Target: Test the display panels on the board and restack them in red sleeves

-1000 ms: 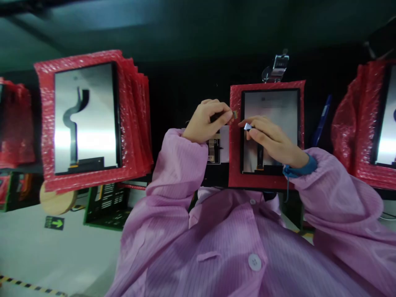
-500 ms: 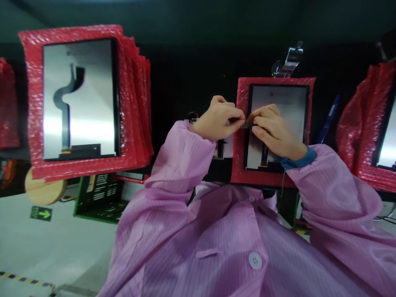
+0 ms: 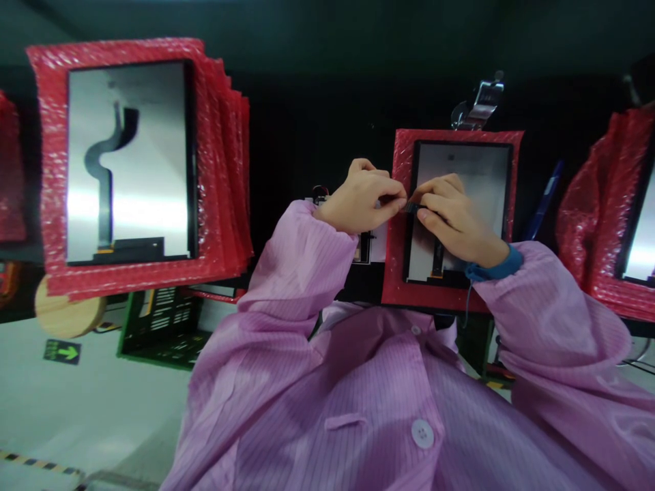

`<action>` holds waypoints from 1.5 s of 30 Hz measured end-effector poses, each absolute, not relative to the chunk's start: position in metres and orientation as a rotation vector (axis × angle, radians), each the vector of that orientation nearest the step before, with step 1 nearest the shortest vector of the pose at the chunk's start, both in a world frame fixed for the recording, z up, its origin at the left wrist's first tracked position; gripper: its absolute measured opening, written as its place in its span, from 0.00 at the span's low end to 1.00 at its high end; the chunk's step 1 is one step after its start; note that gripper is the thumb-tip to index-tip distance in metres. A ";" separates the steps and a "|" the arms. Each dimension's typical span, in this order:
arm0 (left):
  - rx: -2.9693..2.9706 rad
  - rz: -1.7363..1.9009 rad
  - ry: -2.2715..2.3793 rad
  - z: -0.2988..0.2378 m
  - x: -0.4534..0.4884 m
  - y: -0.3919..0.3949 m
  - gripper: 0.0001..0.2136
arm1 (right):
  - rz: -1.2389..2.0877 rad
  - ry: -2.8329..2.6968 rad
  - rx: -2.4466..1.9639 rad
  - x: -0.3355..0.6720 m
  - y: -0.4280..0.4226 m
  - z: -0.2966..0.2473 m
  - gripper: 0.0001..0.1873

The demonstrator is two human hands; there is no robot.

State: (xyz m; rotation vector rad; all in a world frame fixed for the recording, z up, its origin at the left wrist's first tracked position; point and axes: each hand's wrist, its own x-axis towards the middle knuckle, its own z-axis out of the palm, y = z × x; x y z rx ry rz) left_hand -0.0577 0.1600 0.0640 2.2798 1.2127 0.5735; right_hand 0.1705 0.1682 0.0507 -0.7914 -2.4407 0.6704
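Note:
A display panel (image 3: 475, 177) with a silvery back and black frame lies face down on a red bubble-wrap sheet (image 3: 402, 292) in front of me. From its lower edge rises a black flex cable (image 3: 437, 258). My right hand (image 3: 450, 215), a blue band at its wrist, is closed over the panel and pinches the cable's dark free end (image 3: 412, 207). My left hand (image 3: 366, 198) comes in from the left, thumb and forefinger pressed together right at that end. Whatever sits between the left fingertips is too small to make out.
A stack of red bubble-wrap sheets (image 3: 217, 170) stands on the left, another display panel (image 3: 148, 164) on top. Further right are a blue pen (image 3: 545, 198) and more red wrap (image 3: 583, 211). A metal clamp (image 3: 484, 102) sits behind; a green crate (image 3: 153, 327) is lower left.
Both hands stay at the cable's end with almost the same grip. The view has shifted very slightly; nothing has visibly been picked up or let go.

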 end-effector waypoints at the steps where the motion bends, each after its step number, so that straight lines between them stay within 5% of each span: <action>1: 2.281 0.575 1.213 0.064 -0.058 0.160 0.10 | 0.670 -2.441 -0.794 0.171 0.168 0.051 0.16; 45: 2.226 0.605 1.195 0.068 -0.055 0.157 0.07 | 0.820 -2.475 -0.847 0.173 0.166 0.052 0.17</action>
